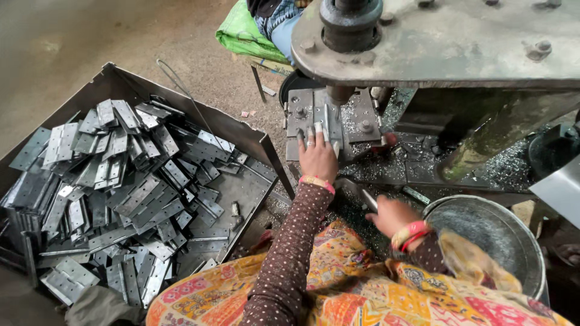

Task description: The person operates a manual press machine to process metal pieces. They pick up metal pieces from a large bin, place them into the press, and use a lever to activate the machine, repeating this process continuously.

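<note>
1. The step in hand looks like feeding a press: the left hand (317,158) lies on the die plate (326,118) just under the ram (339,93), fingers spread flat forward. A pale strip stands at its fingertips, probably a hinge blank, though it is too small to be sure. The left grip seems to press down rather than clamp; I cannot tell if it pinches the piece.

2. The right hand (391,215) sits lower, nearer the body, curled shut on a metal piece (368,199) whose bright edge sticks out to its left. The bucket (519,265) is just to the right of this grip.

3. The stock of hinge plates (115,187) lies heaped in the tray (272,158), well to the left of both hands, below press level.

4. Pose: the left arm is stretched forward, sleeve straight, wrist level, palm down. The right forearm is bent, wrist turned inward.

5. As a judgement, the next move calls for seating the piece square on the die and drawing the left fingers out from under the ram before any stroke. The fingertips lie very close to it, and that is the plain risk.

6. Metal chips (417,166) litter the press bed right of the left hand.
</note>
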